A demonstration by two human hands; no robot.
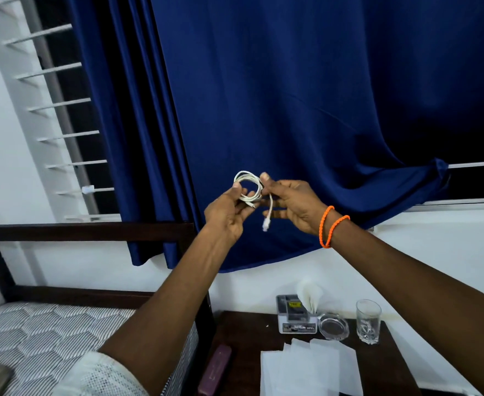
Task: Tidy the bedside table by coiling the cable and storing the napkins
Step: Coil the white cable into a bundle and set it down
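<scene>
A white cable (249,187) is wound into a small coil, held up in front of the blue curtain. My left hand (229,214) pinches the coil's left side. My right hand (295,205), with orange bands on its wrist, holds the coil's right side between thumb and fingers. One plug end (265,224) hangs loose below the coil. Several white napkins (309,367) lie spread on the dark bedside table (246,335) below. A white holder (295,314) at the back of the table has a folded napkin (310,295) standing in it.
A glass ashtray (333,326) and an empty drinking glass (367,321) stand at the table's back right. A purple case (215,370) lies along the table's left edge. The bed (43,335) with its dark frame is to the left, and the curtain (292,95) hangs behind.
</scene>
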